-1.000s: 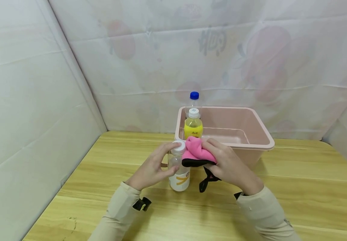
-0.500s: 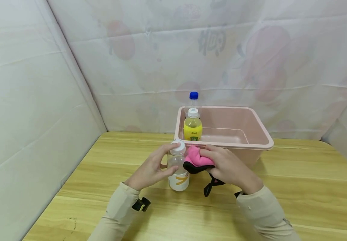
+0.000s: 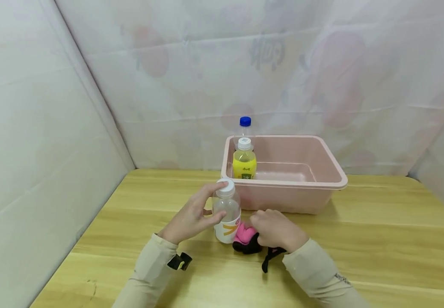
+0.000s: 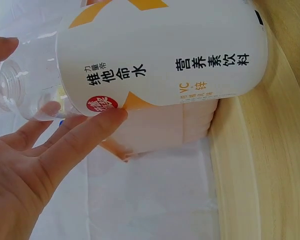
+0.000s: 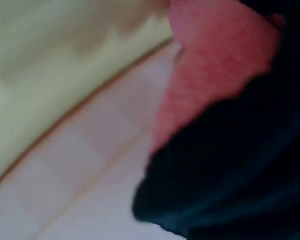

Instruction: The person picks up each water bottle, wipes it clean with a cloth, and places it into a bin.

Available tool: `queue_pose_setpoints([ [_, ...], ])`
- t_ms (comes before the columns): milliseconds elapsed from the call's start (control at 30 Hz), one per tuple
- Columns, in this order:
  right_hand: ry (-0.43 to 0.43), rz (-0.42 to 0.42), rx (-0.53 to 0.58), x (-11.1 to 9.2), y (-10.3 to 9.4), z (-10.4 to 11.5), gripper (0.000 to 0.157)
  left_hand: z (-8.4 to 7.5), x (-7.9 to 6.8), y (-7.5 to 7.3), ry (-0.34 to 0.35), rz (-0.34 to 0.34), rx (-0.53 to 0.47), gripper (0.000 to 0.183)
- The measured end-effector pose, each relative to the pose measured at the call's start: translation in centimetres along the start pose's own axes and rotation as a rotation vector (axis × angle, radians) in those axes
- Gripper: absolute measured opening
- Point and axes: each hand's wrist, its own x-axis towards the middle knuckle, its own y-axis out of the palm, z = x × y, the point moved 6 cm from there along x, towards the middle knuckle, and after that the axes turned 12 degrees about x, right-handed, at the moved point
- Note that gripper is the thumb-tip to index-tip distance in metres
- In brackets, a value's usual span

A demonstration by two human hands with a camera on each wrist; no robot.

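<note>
A clear plastic bottle (image 3: 227, 229) with a white cap and a white-and-orange label stands upright on the table in the head view. My left hand (image 3: 191, 218) holds it near the top, a finger on the cap and the thumb on the side. The label of the bottle (image 4: 165, 60) fills the left wrist view, beside the fingers of my left hand (image 4: 45, 160). To its right my right hand (image 3: 277, 229) grips a bunched pink cloth (image 3: 244, 235) with black edging, low beside the bottle's base. The right wrist view shows the cloth (image 5: 215, 75) close and blurred.
Behind the hands sits a pink plastic basin (image 3: 283, 199). In its left end stand a yellow-labelled bottle (image 3: 245, 166) with a white cap and a blue-capped clear bottle (image 3: 245, 122). Pale printed fabric walls (image 3: 191, 85) surround the wooden table (image 3: 160, 188).
My right hand has moved the pink cloth down from beside the bottle's cap to near its base. The left hand keeps its hold and the bottle stays in place.
</note>
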Motion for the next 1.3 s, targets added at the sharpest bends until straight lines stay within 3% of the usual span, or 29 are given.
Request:
queue_pose_setpoints([
  [200, 0.045, -0.001, 0.021, -0.3, 0.0, -0.1, 0.031, 0.1, 0.1, 0.1, -0.001, 0.005, -0.005, 0.062],
  [467, 0.018, -0.001, -0.003, -0.3, -0.4, -0.3, 0.028, 0.1, 0.1, 0.1, -0.021, 0.015, 0.0, 0.063],
  [567, -0.034, -0.048, -0.009, -0.4, -1.3, -0.2, 0.035, 0.1, 0.1, 0.1, -0.025, 0.016, 0.001, 0.064],
  [933, -0.321, -0.504, 0.016, -2.8, -6.4, 2.1, 0.056, 0.0, 0.1, 0.0, -0.032, 0.027, 0.012, 0.064],
  [1100, -0.423, -0.762, 0.109, -3.4, -7.6, 2.6, 0.059, -0.1, 0.3, 0.1, -0.013, 0.025, -0.012, 0.063],
  [1200, -0.431, -0.833, 0.17, -3.4, -7.7, 2.5, 0.055, -0.1, 0.4, 0.2, -0.016, 0.029, -0.036, 0.064],
  [1300, -0.411, -0.825, 0.183, -3.3, -7.5, 2.4, 0.053, 0.0, 0.4, 0.3, -0.032, 0.032, -0.044, 0.064],
])
